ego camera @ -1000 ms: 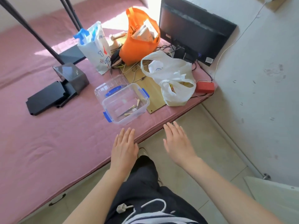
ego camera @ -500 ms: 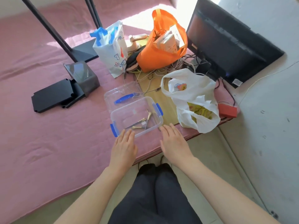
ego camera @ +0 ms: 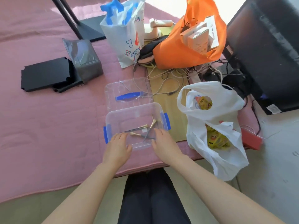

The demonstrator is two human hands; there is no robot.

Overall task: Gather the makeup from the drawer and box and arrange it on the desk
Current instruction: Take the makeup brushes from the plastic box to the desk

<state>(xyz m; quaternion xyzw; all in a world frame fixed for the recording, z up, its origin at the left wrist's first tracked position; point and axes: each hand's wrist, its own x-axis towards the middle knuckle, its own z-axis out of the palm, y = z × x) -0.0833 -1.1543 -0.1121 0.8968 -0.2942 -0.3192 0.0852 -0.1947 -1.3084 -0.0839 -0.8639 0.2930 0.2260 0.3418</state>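
A clear plastic box [ego camera: 111,117] with blue latches stands open near the front edge of the pink-covered desk [ego camera: 48,126]. Several makeup brushes [ego camera: 142,126] with pale tips lie crossed on its bottom. The box's clear lid [ego camera: 127,88] with a blue handle lies flat just behind it. My left hand [ego camera: 117,148] is at the box's near left corner, fingers over the rim and thumb spread along the front wall. My right hand [ego camera: 163,143] reaches over the near rim on the right, its fingertips close to the brush handles. Neither hand holds a brush.
A white plastic bag [ego camera: 215,113] with yellow packets sits right of the box, overhanging the desk edge. Behind are an orange bag [ego camera: 178,50], a printed white bag [ego camera: 127,38], tangled cables [ego camera: 169,78] and a black monitor [ego camera: 267,46]. Black panels [ego camera: 47,75] and a grey box [ego camera: 84,59] lie left.
Both hands moved forward from the desk's front edge to the box's near rim and now reach into it. The view came closer over the box.
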